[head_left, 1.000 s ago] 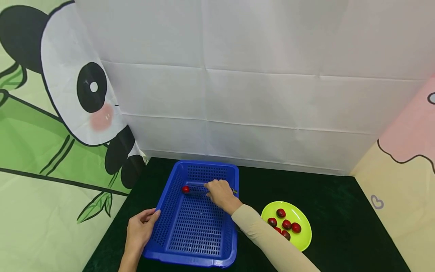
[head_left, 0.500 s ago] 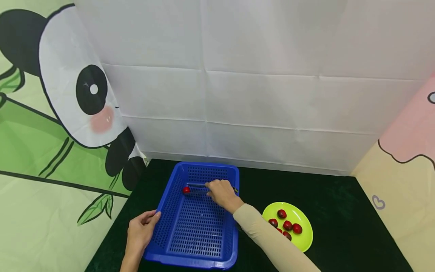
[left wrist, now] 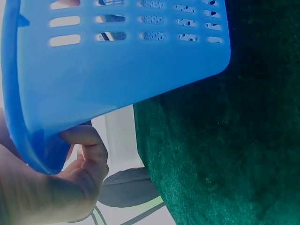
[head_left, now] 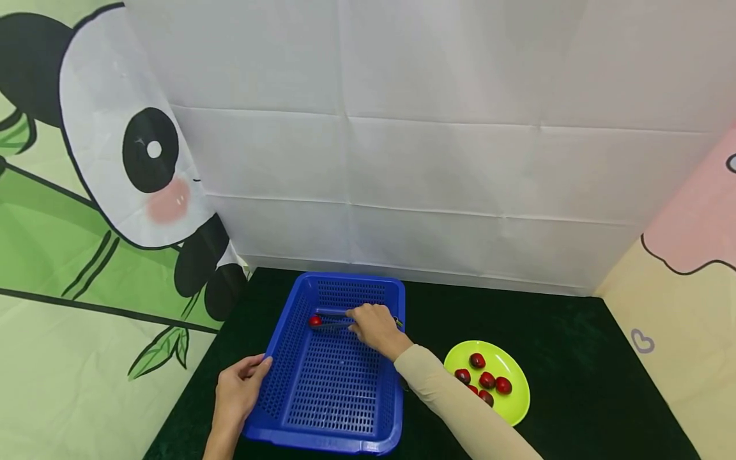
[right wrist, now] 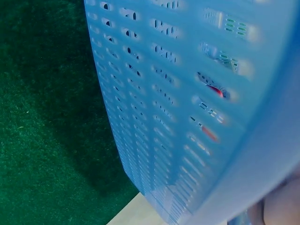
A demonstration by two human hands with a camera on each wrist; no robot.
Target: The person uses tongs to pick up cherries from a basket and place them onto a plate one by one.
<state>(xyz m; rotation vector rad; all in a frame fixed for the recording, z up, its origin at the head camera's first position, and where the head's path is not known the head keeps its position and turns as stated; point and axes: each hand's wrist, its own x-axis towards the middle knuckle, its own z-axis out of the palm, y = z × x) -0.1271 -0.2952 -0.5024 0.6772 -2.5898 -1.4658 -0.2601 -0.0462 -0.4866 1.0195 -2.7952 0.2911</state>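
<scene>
In the head view my left hand (head_left: 238,390) grips the left rim of a deep blue slotted basket (head_left: 330,444). The left wrist view has the same left hand (left wrist: 77,173) with its fingers curled round the edge of the blue rim (left wrist: 44,154). My right hand (head_left: 374,326) reaches over the basket's right side and holds a pair of tongs (head_left: 333,326), their two arms pointing left. A round red cherry (head_left: 315,321) sits at the tong tips, low inside the basket. In the right wrist view the basket wall (right wrist: 154,108) fills the middle and hides most of the tongs.
A lime-green plate (head_left: 517,409) with several dark red cherries (head_left: 487,381) stands right of the basket, partly behind the right sleeve (head_left: 454,402). Dark green cloth (head_left: 575,358) covers the table. A white sheet (head_left: 425,166) hangs at the back, printed panels at both sides.
</scene>
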